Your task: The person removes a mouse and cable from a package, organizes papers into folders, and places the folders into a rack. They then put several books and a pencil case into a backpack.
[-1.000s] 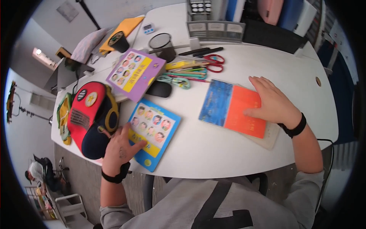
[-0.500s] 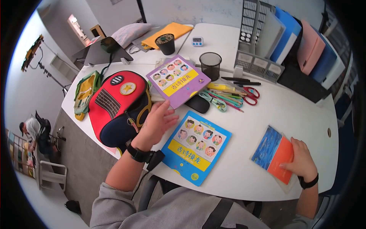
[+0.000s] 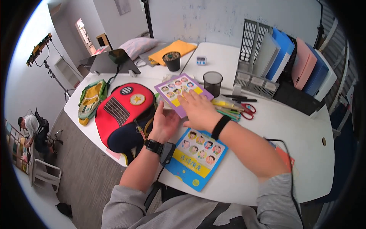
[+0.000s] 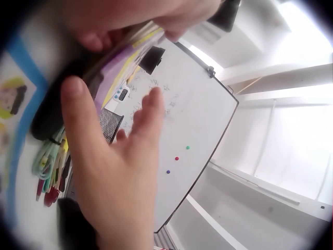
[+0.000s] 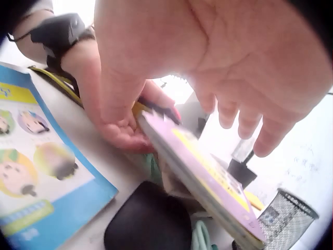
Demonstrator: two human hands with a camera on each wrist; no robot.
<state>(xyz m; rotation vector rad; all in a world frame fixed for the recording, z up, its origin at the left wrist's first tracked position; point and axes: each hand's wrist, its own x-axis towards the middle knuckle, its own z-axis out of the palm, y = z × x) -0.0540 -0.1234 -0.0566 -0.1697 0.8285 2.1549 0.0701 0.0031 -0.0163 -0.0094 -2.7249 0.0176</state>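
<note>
A purple book [image 3: 170,90] with cartoon faces and a yellow band lies beyond a blue book [image 3: 198,160] of similar design. Over the purple book reaches my right hand [image 3: 200,111], its fingers extended and overlapping the cover in the head view. In the right wrist view its palm is above the book, fingers pointing out past the edge. My left hand [image 3: 166,125] is at the book's near left edge, palm turned inward; its thumb is straight in the left wrist view. An orange-and-blue booklet [image 3: 285,155] is partly hidden behind my right forearm.
Left of my hands sits a red and navy schoolbag [image 3: 122,108], with a green pouch [image 3: 92,100] beside it. Beyond are a mesh pen cup [image 3: 212,82], red scissors [image 3: 248,110], a potted plant [image 3: 172,62] and a file rack [image 3: 256,84]. A black mouse [image 5: 151,221] lies near the books.
My right hand has left the orange-and-blue booklet and crossed left to the purple book. My left hand moved from the blue book to the purple book's near edge. The head view has shifted.
</note>
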